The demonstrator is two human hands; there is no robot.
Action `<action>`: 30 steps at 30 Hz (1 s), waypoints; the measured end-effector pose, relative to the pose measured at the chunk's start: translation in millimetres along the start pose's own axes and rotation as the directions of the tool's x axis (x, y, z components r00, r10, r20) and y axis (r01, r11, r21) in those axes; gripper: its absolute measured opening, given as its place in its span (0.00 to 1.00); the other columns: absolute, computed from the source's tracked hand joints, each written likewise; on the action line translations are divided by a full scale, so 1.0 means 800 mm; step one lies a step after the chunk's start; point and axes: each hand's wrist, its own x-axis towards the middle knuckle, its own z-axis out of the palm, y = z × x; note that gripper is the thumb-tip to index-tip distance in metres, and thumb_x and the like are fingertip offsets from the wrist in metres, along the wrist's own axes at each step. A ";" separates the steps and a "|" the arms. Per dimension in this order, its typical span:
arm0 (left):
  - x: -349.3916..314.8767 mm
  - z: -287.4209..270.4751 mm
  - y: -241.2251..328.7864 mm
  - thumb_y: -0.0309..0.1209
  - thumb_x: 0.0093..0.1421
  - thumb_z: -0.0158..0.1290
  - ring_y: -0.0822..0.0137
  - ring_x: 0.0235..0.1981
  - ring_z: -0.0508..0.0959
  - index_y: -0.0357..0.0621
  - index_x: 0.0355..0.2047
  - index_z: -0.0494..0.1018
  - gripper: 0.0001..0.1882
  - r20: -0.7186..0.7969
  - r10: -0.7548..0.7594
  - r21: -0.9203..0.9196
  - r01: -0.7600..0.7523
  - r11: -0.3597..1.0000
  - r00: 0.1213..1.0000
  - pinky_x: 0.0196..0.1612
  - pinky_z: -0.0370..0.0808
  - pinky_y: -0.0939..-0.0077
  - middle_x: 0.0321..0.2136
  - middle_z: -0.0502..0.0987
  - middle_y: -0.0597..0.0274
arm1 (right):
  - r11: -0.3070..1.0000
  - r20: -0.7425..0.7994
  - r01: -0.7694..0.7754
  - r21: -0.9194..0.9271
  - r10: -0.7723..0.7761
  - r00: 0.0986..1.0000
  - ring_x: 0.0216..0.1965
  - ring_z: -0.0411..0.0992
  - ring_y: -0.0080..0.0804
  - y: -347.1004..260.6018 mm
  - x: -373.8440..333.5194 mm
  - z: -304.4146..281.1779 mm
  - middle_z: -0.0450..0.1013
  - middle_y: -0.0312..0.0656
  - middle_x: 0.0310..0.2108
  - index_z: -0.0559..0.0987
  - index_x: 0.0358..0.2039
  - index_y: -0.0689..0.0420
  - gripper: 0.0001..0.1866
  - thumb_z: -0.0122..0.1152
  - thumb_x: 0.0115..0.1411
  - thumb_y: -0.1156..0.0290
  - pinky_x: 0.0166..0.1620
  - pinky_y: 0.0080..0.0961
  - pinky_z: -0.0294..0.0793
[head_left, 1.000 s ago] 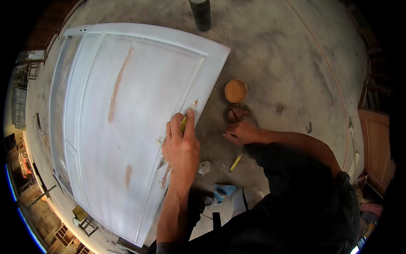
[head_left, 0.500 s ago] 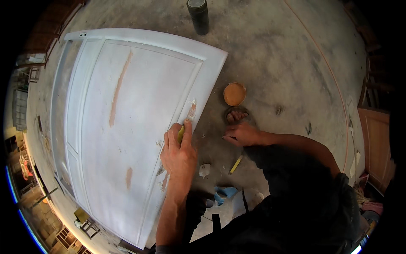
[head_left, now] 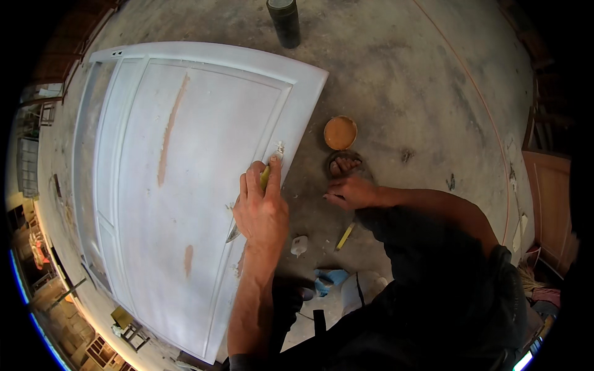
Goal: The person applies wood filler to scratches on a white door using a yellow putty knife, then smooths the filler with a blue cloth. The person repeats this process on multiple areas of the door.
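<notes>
My left hand (head_left: 261,204) is closed around a tool with a yellow handle (head_left: 265,177); a thin metal blade (head_left: 233,234) sticks out at the palm side. My index fingertip presses on the right rail of a white panelled door (head_left: 204,142), beside a small heap of white flakes (head_left: 279,147). Most of the bare patch under the fingers is hidden. My right hand (head_left: 351,191) hovers by my foot (head_left: 343,166), fingers curled together; whatever they may hold is hidden. Brown bare streaks (head_left: 172,130) mark the door panel.
A round tub of tan paste (head_left: 340,133) stands beyond my foot. On the concrete floor lie a yellow stick-like tool (head_left: 345,236), a white plug-like piece (head_left: 299,245) and a blue crumpled scrap (head_left: 330,280). A dark cylinder (head_left: 284,23) stands at the far edge; an orange cord (head_left: 473,80) runs right.
My left hand has slid forward along the door's rail, covering the brown patch near its fingertip, and white flakes have gathered ahead of it. My right hand keeps about the same pose.
</notes>
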 end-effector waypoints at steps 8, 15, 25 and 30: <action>0.013 0.005 0.004 0.14 0.55 0.58 0.59 0.40 0.82 0.47 0.50 0.84 0.22 -0.015 -0.004 0.007 0.004 1.000 1.000 0.27 0.79 0.64 0.42 0.78 0.62 | 1.000 -0.014 -0.007 0.010 0.008 1.000 0.30 0.78 0.49 0.003 -0.001 -0.003 0.78 0.46 0.29 0.82 0.29 0.59 0.14 0.60 0.69 0.63 0.37 0.41 0.80; -0.005 0.002 0.001 0.13 0.47 0.59 0.56 0.39 0.81 0.44 0.53 0.81 0.30 0.001 0.004 -0.014 -0.004 1.000 1.000 0.29 0.81 0.64 0.44 0.76 0.60 | 1.000 0.005 -0.027 -0.004 0.027 1.000 0.31 0.79 0.49 0.002 -0.004 0.000 0.79 0.46 0.30 0.82 0.30 0.59 0.15 0.61 0.69 0.62 0.38 0.41 0.80; -0.031 -0.015 -0.007 0.13 0.51 0.57 0.57 0.40 0.81 0.42 0.50 0.83 0.25 0.005 -0.013 0.022 0.013 1.000 1.000 0.30 0.81 0.63 0.44 0.77 0.60 | 0.997 0.005 -0.072 0.016 0.072 0.997 0.32 0.79 0.50 -0.004 -0.003 -0.002 0.80 0.46 0.31 0.82 0.31 0.59 0.14 0.60 0.69 0.62 0.38 0.42 0.81; -0.047 -0.023 -0.015 0.12 0.49 0.58 0.58 0.41 0.81 0.41 0.50 0.83 0.26 0.045 -0.013 0.034 0.011 0.999 0.999 0.30 0.81 0.63 0.44 0.77 0.59 | 0.998 0.007 -0.063 0.009 0.063 0.998 0.33 0.79 0.50 0.001 0.000 -0.005 0.79 0.46 0.31 0.82 0.31 0.58 0.15 0.61 0.69 0.61 0.39 0.42 0.80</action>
